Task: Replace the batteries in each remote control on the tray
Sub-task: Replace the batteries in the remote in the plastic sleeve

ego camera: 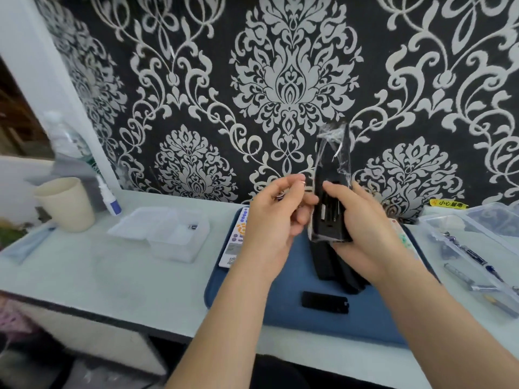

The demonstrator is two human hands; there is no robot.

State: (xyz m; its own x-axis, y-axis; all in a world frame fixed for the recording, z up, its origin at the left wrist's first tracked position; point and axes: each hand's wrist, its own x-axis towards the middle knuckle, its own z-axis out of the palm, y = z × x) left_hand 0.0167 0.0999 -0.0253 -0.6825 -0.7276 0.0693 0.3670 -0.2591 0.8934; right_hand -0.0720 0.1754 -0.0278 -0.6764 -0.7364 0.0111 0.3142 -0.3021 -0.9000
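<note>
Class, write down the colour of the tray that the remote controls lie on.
Plain blue. The tray shows best in the head view.

Open room front-left of the worktop; tray middle and right side blocked.
Bare worktop (pixel 112 276) gives a way in between the clear box (pixel 168 234) and the front edge. On the blue tray (pixel 247 318), a loose black cover (pixel 325 302) lies near the front, with black remotes (pixel 337 273) and a white remote (pixel 234 245) behind. Above the middle, the left hand (pixel 269 220) pinches a battery (pixel 280 195) and the right hand (pixel 362 234) holds a wrapped remote (pixel 331 192). Clear bins (pixel 477 248) crowd the right; the wall (pixel 280 80) closes the back.
</note>
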